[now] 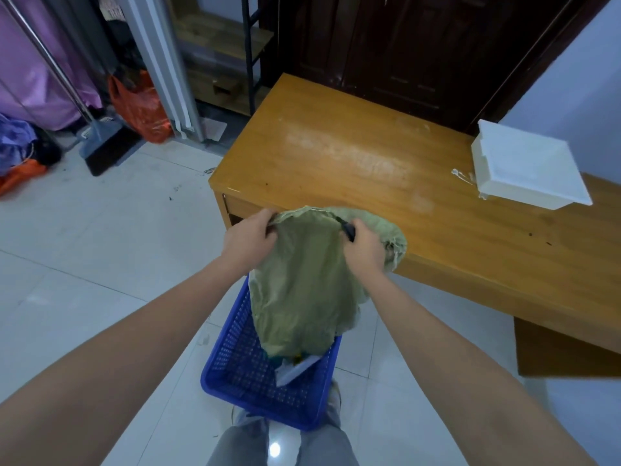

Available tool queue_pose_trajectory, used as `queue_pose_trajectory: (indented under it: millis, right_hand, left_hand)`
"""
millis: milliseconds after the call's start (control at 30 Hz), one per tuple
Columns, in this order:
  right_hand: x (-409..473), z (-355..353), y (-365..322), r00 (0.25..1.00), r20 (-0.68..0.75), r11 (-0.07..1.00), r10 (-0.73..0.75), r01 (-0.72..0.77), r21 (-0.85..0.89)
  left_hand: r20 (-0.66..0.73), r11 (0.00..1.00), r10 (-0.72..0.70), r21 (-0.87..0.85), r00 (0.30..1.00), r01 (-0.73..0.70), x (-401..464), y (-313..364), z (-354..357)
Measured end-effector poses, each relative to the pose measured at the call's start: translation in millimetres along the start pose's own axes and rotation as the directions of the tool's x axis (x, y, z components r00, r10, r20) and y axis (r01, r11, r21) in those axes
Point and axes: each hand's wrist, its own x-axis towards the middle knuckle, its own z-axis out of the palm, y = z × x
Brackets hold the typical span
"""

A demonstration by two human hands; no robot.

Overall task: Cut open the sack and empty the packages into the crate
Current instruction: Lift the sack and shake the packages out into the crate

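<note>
left hand clamped on the upper end of the green sack | sack hangs mouth-down over the blue crate on the floor, packages showing | right hand clamped on sack, with a dark tool | desk behind

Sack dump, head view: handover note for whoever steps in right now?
Left hand: gripping the sack's upper end.
Right hand: gripping the same end, a small dark tool held with it.
Sack is upended over the blue crate on the floor, mouth down inside it.
Done: sack open; packages are spilling into the crate.
Left: shake out the rest, lift the sack clear.
</note>
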Motion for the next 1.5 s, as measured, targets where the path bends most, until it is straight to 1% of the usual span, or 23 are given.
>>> queue_pose_trajectory:
  millis: [67, 100, 133, 167, 200, 267, 300, 400, 500, 633, 700, 800, 900, 967, 1067, 1133, 1200, 1267, 1333, 1400, 1433, 1467, 1500]
  right_hand:
    - [0, -3, -6, 1.000, 0.029, 1.000, -0.005, 0.006, -0.025]
    - [0, -6, -9, 1.000, -0.019, 1.000, -0.013, 0.013, 0.009]
    - [2, -9, -12, 0.996, -0.088, 0.998, -0.021, 0.025, 0.053]
    - [3, -12, -15, 0.992, -0.123, 0.997, -0.022, 0.030, 0.065]
    - [4, -16, -17, 0.993, -0.112, 0.999, -0.027, 0.032, 0.035]
    - [5, -21, -18, 0.999, -0.054, 1.000, -0.009, 0.008, -0.021]
    - [7, -23, -19, 0.997, -0.074, 1.000, 0.003, -0.002, 0.009]
    - [8, -31, -26, 0.983, -0.183, 0.993, -0.017, 0.038, 0.112]
    - [4, -26, -24, 0.998, -0.035, 0.998, -0.056, 0.057, 0.040]
    - [5, -33, -27, 0.991, -0.130, 0.995, -0.031, 0.043, 0.095]
    - [7, -37, -31, 0.991, -0.130, 0.994, -0.038, 0.051, 0.097]
    - [9, -46, -41, 0.984, -0.170, 0.978, -0.049, 0.082, 0.190]
    - [5, -65, -57, 0.969, -0.229, 0.949, -0.090, 0.153, 0.274]
    - [8, -78, -64, 0.985, -0.089, 0.927, -0.150, 0.171, 0.335]
    - [14, -96, -69, 0.930, 0.319, 0.965, -0.185, 0.111, 0.238]
    - [14, -104, -68, 0.892, 0.420, 0.975, -0.167, 0.086, 0.207]
    - [14, -112, -64, 0.886, 0.436, 0.975, -0.162, 0.076, 0.207]
    - [13, -120, -65, 0.920, 0.351, 0.982, -0.173, 0.136, 0.128]
    - [10, -123, -67, 0.967, 0.095, 0.963, -0.236, 0.246, -0.112]
    - [-2, -121, -73, 0.915, -0.211, 0.897, -0.343, 0.253, -0.362]
    - [-8, -118, -76, 0.871, -0.310, 0.883, -0.380, 0.241, -0.404]
    - [-12, -114, -77, 0.867, -0.339, 0.889, -0.366, 0.218, -0.402]
    - [-13, -109, -75, 0.909, -0.287, 0.909, -0.303, 0.185, -0.374]
  left_hand:
    - [0.172, 0.998, 0.022, 0.049, 0.985, -0.031, 0, 7, -6]
    - [0.140, 0.999, 0.032, 0.017, 0.990, -0.035, 1, 9, -9]
    - [0.028, 0.998, 0.030, -0.054, 0.999, -0.028, 4, 9, -14]
    - [-0.099, 0.994, 0.021, -0.106, 0.995, -0.031, 6, 10, -19]
    - [-0.134, 0.994, 0.032, -0.103, 0.990, -0.046, 7, 11, -23]
    - [-0.002, 0.996, 0.077, -0.055, 0.997, -0.077, 3, 12, -27]
    - [-0.003, 0.995, 0.082, -0.059, 0.997, -0.082, 1, 10, -25]
    - [-0.186, 0.989, 0.042, -0.133, 0.982, -0.067, -1, 7, -30]
    - [-0.107, 0.996, 0.060, -0.057, 0.993, -0.066, -4, 10, -30]
    - [-0.217, 0.990, 0.002, -0.138, 0.976, -0.033, -3, 16, -40]
    - [-0.192, 0.991, 0.013, -0.127, 0.981, -0.038, -1, 20, -47]
    - [-0.221, 0.972, -0.017, -0.231, 0.975, -0.035, 7, 25, -63]
    - [-0.317, 0.952, 0.040, -0.274, 0.947, -0.132, 12, 34, -84]
    - [-0.356, 0.936, 0.094, -0.287, 0.930, -0.204, 13, 42, -96]
    - [-0.267, 0.856, 0.070, -0.478, 0.961, -0.195, 11, 48, -106]
    - [-0.199, 0.800, 0.048, -0.579, 0.979, -0.157, 11, 48, -110]
    - [-0.194, 0.784, 0.049, -0.601, 0.980, -0.158, 11, 45, -115]
    - [-0.213, 0.787, 0.076, -0.587, 0.974, -0.190, 11, 43, -121]
    - [-0.274, 0.786, 0.113, -0.563, 0.955, -0.254, 9, 45, -126]
    - [-0.404, 0.775, 0.131, -0.527, 0.905, -0.348, 2, 50, -128]
    - [-0.474, 0.770, 0.137, -0.501, 0.870, -0.395, -1, 53, -127]
    - [-0.503, 0.775, 0.142, -0.479, 0.853, -0.412, -3, 53, -125]
    - [-0.462, 0.798, 0.147, -0.467, 0.875, -0.381, -5, 52, -122]
